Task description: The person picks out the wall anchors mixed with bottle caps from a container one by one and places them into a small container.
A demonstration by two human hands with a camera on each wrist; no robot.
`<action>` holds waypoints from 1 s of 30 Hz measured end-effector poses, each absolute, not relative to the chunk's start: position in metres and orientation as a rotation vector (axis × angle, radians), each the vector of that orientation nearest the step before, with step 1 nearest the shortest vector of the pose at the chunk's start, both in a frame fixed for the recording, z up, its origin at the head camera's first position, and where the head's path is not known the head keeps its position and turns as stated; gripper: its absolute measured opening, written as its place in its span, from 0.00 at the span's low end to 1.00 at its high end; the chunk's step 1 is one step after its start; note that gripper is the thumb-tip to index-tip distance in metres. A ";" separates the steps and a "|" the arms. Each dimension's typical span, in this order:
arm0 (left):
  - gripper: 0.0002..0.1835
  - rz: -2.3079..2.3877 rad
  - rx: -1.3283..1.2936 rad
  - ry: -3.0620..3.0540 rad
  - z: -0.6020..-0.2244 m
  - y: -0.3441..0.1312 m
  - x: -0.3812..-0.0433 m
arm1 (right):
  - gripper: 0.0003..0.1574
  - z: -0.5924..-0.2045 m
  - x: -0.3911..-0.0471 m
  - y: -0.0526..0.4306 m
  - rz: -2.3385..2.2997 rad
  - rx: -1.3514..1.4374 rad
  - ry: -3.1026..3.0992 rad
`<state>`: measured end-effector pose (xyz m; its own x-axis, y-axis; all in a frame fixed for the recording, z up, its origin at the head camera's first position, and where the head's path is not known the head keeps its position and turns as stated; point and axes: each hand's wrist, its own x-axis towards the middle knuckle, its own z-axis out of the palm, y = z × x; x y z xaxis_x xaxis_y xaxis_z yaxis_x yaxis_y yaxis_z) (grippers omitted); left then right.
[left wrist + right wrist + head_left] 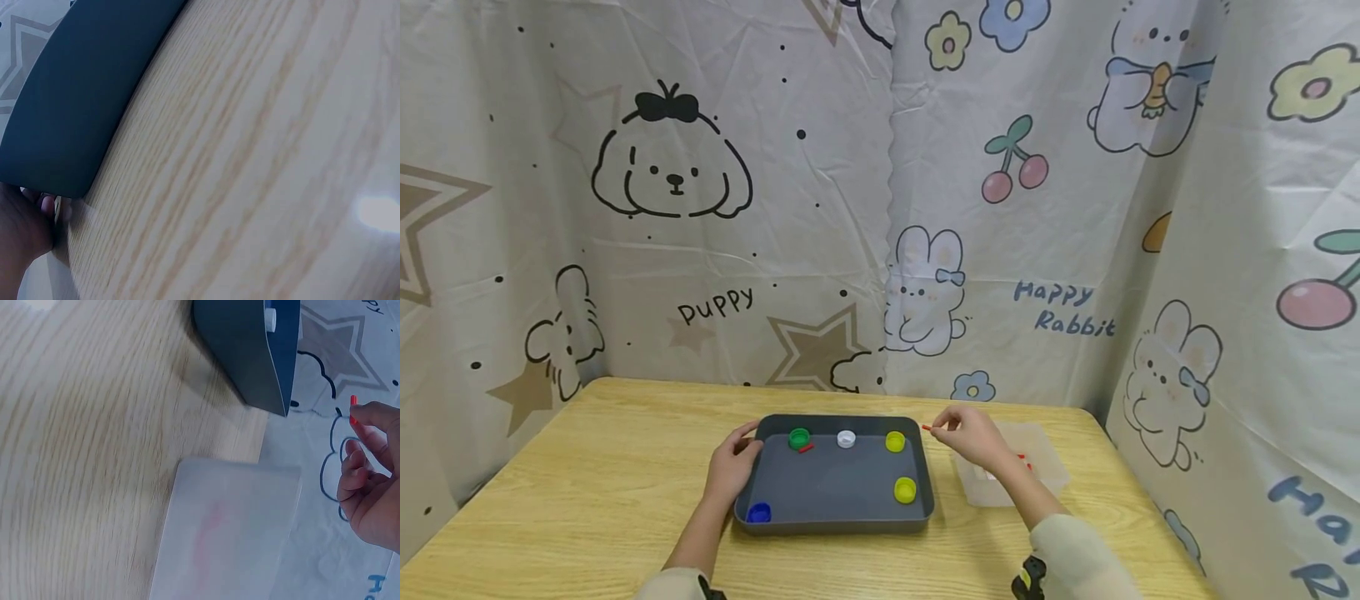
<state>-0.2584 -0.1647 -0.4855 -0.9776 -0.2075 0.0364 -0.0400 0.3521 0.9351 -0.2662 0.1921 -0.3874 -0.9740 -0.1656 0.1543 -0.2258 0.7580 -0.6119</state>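
Note:
At its left side, the dark grey tray (831, 527) is gripped by my left hand (730, 468), the thumb at the rim; in the left wrist view the hand (25, 222) is partly hidden at the tray corner. My right hand (967, 435) pinches a small red stick (354, 409) between thumb and finger, just beyond the tray's right edge. Inside the tray are a green cap (799, 438), a white cap (846, 439), two yellow caps (895, 442) and a blue cap (760, 512). Another red stick (806, 448) lies by the green cap.
To the right of the tray, under my right forearm, stands a translucent white box (1047, 471) with red pieces (1024, 459) inside. The wooden table (625, 467) meets a printed curtain (820, 250) at the back.

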 end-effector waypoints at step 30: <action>0.22 -1.662 0.242 -2.444 -0.492 -0.166 -0.264 | 0.07 -0.387 -0.269 0.246 0.992 0.184 -2.869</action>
<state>-0.2643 -0.1658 -0.4915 -0.9713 -0.2316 0.0537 -0.0351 0.3633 0.9310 -0.2690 0.2455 -0.3872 -0.9876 -0.0815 0.1340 -0.1469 0.7805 -0.6077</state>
